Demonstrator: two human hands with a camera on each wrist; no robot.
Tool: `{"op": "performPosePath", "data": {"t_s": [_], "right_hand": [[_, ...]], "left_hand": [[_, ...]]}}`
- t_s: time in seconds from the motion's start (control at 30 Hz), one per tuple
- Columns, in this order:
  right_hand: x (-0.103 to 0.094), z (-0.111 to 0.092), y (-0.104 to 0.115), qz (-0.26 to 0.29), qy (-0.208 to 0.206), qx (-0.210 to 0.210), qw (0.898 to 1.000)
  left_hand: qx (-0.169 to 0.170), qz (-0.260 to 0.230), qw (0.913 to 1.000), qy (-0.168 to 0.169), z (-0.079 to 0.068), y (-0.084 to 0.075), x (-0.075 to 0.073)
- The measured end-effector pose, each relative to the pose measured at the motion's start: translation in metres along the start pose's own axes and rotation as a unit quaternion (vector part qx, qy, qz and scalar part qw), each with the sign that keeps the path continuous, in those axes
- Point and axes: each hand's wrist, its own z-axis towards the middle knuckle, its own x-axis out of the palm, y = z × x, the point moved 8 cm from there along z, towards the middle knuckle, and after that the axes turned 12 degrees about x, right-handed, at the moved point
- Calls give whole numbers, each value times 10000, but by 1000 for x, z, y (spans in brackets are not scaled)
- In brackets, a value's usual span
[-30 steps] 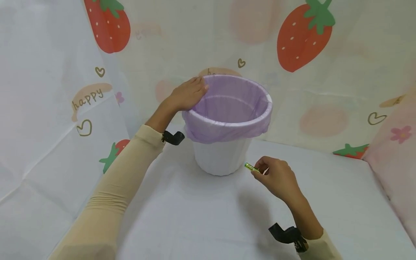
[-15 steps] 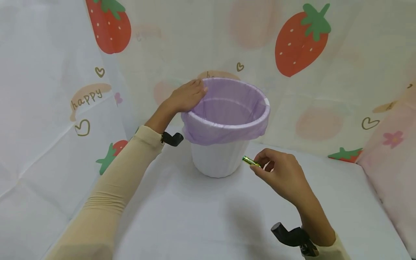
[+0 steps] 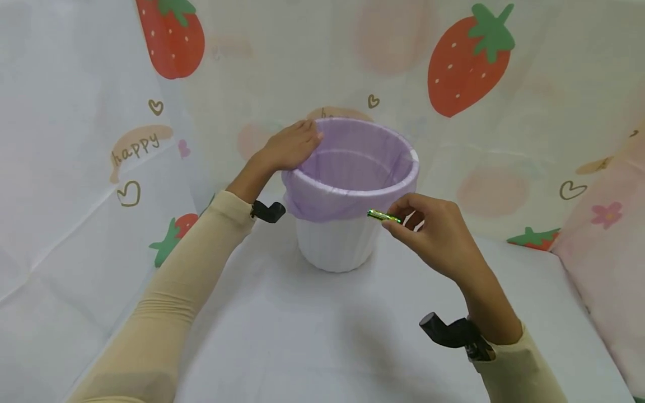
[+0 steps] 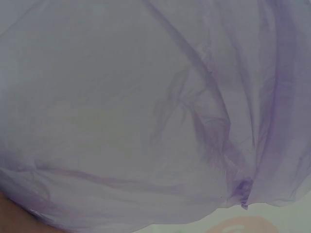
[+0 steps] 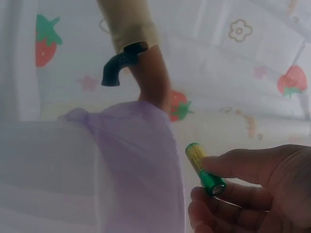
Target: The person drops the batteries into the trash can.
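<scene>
My left hand holds the left rim of a white trash can. A thin purple bag lines the can and folds down over its outside. The left wrist view is filled by the crinkled purple bag. In front of the can's right side, below the rim, my right hand pinches a small green and yellow battery. In the right wrist view the battery sits between the thumb and fingers of the right hand, apart from the bag. The left fingertips are partly hidden.
The can stands on a white-covered table. Behind it hangs a cloth backdrop printed with strawberries and hearts. A pink cloth side borders the right. Both wrists wear black camera mounts.
My right hand has risen with the battery and come slightly left, from beside the can's base to near the folded bag. The left hand has stayed on the rim.
</scene>
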Motion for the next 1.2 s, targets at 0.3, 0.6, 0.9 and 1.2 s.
{"op": "performPosePath", "data": {"t_s": [0.3, 0.6, 0.9, 1.2], "right_hand": [[-8, 36, 1, 253, -112, 72, 9996], [-11, 71, -9, 430, -441, 275, 9977], [-3, 107, -13, 301, -433, 459, 9976], [0, 124, -13, 40, -363, 757, 9965]], "left_hand": [[10, 88, 10000, 28, 2, -2, -2], [-37, 53, 9999, 107, 3, -1, -1], [-21, 118, 9998, 128, 0, 2, -1], [-75, 23, 9999, 123, 1, -1, -1]]}}
